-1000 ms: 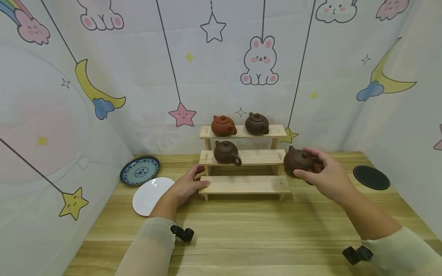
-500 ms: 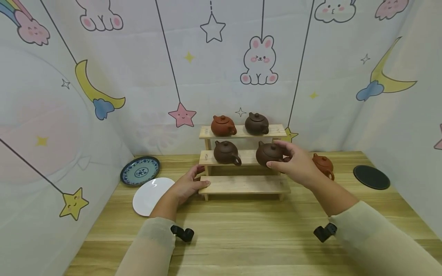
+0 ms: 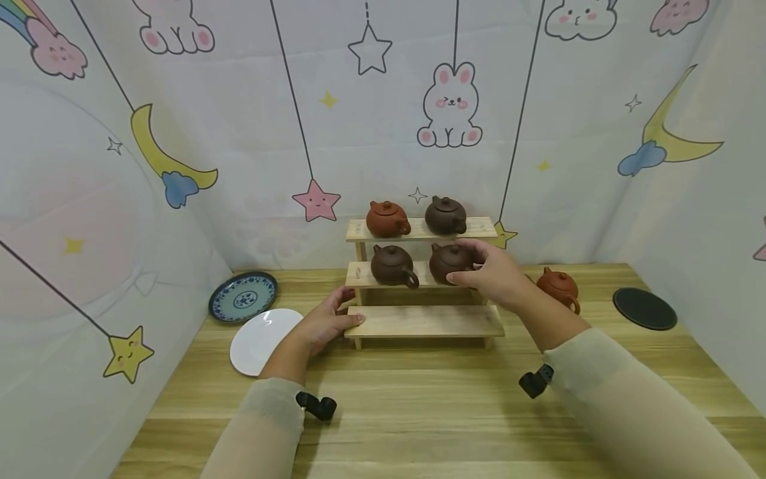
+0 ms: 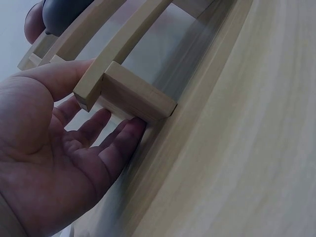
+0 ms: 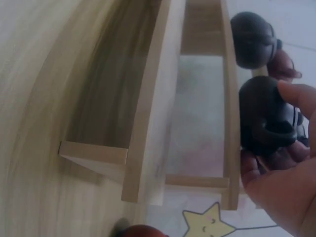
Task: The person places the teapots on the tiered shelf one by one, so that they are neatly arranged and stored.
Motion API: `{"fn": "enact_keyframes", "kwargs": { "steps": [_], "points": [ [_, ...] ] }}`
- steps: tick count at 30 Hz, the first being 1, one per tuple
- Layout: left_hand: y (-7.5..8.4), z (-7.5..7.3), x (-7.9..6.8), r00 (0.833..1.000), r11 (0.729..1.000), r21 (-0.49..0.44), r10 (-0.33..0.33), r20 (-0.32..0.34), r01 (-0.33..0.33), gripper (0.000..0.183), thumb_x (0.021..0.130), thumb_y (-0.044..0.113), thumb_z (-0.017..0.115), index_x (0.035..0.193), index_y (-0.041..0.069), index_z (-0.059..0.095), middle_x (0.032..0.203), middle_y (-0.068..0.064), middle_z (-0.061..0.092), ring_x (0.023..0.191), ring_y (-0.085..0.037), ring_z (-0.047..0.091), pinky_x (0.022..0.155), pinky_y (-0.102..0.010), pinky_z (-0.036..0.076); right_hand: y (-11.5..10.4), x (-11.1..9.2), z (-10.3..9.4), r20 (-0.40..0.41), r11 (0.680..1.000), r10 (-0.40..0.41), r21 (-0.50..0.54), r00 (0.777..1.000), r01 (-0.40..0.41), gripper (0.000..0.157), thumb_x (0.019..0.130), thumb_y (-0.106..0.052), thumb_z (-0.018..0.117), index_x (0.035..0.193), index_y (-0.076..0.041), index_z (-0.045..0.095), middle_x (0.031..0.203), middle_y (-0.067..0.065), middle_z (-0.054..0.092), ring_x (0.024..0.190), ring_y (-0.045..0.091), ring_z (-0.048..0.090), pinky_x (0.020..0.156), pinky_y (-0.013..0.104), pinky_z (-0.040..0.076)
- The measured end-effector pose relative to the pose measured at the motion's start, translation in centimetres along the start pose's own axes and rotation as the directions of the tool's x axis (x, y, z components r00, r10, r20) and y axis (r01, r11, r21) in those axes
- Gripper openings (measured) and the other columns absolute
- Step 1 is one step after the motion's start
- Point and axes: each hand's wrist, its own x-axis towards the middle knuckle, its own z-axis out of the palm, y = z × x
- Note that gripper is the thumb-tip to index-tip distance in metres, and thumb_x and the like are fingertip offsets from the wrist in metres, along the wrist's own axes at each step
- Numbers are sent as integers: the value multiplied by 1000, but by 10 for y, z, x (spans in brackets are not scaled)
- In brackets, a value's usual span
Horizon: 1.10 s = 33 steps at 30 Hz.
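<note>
Gripping right hand (image 3: pixel 498 276): thumb in front, fingers round behind, and I see the dark brown teapot (image 3: pixel 445 263) pinched between them!
Teapot's spot: right half of the middle shelf (image 3: pixel 360 275), upright, just beside its brown neighbour (image 3: pixel 390 266); whether its base bears on the board, I can't tell.
Left hand (image 3: pixel 323 324): over here I have a thumb on top of the lowest shelf (image 3: pixel 425 321) at its left end, fingers curled below, holding the wooden stand (image 4: pixel 140 91).
Top shelf (image 3: pixel 483 228): red-brown teapot (image 3: pixel 385 220) on the left, dark pot (image 3: pixel 445 217) on the right, both upright.
Bench (image 3: pixel 407 412), right side: I spot a reddish teapot (image 3: pixel 559 286) near the stand, a black dish (image 3: pixel 645 308) farther out.
Bench, left side: white plate (image 3: pixel 258 342) near the hand, blue-patterned plate (image 3: pixel 243 297) behind it.
Backdrop (image 3: pixel 383 126): white cloth, bunnies, stars and moons.
</note>
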Motion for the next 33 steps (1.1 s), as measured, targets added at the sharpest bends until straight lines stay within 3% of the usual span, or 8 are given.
{"fn": "enact_keyframes", "kwargs": {
  "steps": [7,13,21,28,30,33],
  "points": [
    [0,0,0,1000,1000,7,11,4,-11,79,101,14,74,166,15,29,177,-13,23,164,-44,25,128,-56,35,5,8,2,-2,1000,-7,24,1000,7,81,93,-30,84,163,-24,44,162,14,49,151,39,47,118,55,46],
    [0,0,0,1000,1000,5,17,9,-17,78,101,13,72,166,14,29,177,-14,23,162,-44,30,126,-55,38,8,3,0,7,999,-9,35,1000,9,80,96,-34,82,164,-26,42,168,11,44,156,38,42,119,57,46],
    [-1,-1,-1,1000,1000,2,9,7,-9,78,101,13,73,166,15,28,177,-14,22,163,-44,27,128,-56,36,14,-23,-11,-32,998,-45,34,998,46,70,101,-50,72,161,-25,47,168,6,45,154,36,47,118,58,48],
    [-1,-1,-1,1000,1000,-3,9,10,-9,79,101,12,73,166,16,28,177,-13,22,163,-44,29,126,-57,38,23,-58,-18,-102,997,-70,21,992,72,66,105,-49,67,161,-18,48,163,11,52,151,35,49,120,58,45],
    [-1,-1,-1,1000,1000,-1,11,15,-11,78,102,12,72,166,15,28,177,-14,22,163,-44,29,126,-57,38,29,-67,-20,-123,998,-62,12,990,64,66,105,-49,66,161,-17,48,162,12,54,149,36,51,118,54,48],
    [-1,-2,-1,1000,1000,1,13,20,-13,79,102,13,72,167,14,27,178,-14,21,163,-44,27,126,-57,38,44,-76,-23,-168,998,-65,-16,984,63,65,106,-48,65,159,-14,50,157,14,58,145,35,55,110,33,54]
  ]
}}
